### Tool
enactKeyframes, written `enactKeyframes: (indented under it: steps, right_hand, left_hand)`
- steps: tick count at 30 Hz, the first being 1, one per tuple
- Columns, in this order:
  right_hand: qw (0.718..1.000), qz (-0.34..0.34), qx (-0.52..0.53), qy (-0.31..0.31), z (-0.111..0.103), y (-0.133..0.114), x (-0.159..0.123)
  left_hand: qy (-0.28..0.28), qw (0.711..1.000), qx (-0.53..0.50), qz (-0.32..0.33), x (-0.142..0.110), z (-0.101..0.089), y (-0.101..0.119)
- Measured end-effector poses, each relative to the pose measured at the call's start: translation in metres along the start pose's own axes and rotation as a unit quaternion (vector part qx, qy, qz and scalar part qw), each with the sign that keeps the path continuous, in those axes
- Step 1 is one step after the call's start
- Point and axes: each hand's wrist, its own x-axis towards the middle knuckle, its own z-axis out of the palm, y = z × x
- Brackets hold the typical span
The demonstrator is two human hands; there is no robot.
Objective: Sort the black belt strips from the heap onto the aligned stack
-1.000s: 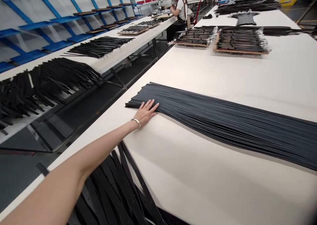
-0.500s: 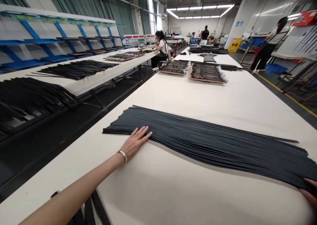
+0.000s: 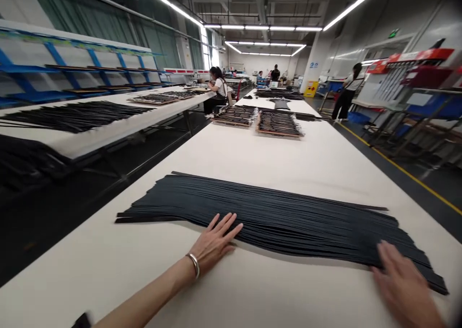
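Note:
A wide layer of long, dark strips point(image 3: 281, 207) lies side by side across the white table point(image 3: 224, 150), its near edge wavy. My left hand point(image 3: 216, 239), with a silver bangle at the wrist, rests its spread fingers on the near edge of the strips, left of their middle. Near the right end, my right hand point(image 3: 400, 275) is smeared by motion. Its fingers reach over the near edge of the strips with the thumb apart, and I see nothing held in it.
Farther along the table are two boards of dark straps point(image 3: 279, 124). On the left table point(image 3: 77, 142) lie more black strips point(image 3: 83, 115). A seated person point(image 3: 218, 89) works there. Another person point(image 3: 348, 92) stands at the right, near racks and a yellow floor line.
My view has turned right. My left hand has slid rightward along the near edge of the strips. The right hand, formerly at the right end's near edge, now lies over the strips with its fingers extended.

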Motion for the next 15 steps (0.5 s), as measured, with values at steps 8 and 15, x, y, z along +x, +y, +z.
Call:
enactKeyframes:
  steps: [8, 15]
  right_hand:
    - [0.986, -0.129, 0.067, -0.082, 0.019, -0.139, 0.053]
    - [0.99, -0.083, 0.086, -0.076, 0.028, -0.134, 0.054]
  left_hand:
    - [-0.016, 1.0, -0.007, -0.022, 0.039, 0.02, 0.017]
    - [-0.003, 0.995, -0.02, -0.098, 0.042, 0.022, 0.033]
